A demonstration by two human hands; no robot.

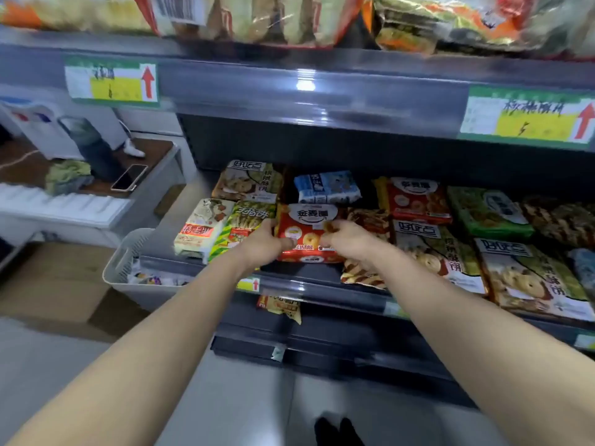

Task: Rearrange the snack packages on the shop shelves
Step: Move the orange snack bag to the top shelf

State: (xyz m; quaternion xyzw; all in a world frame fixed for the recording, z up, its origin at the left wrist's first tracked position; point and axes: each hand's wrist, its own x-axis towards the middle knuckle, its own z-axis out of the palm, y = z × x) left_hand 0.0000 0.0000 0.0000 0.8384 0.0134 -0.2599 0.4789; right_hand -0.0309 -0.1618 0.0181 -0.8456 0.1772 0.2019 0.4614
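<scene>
Two hands (left [265,243], right [346,237]) grip red package [306,230].

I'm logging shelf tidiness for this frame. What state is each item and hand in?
Red snack pack: lying flat on the shelf, gripped at both sides.
Left hand: closed on the pack's left edge.
Right hand: closed on its right edge.
Blue pack: flat, untouched.
Phone: lying flat on side table, screen dark.

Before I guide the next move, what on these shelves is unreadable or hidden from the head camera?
- Price tags: handwriting blurred.
- Top-shelf bags: cut off by the frame's upper edge.
- Red package: lower corners covered by the left hand and right hand.
- Basket contents: mostly hidden by its wall.
</scene>
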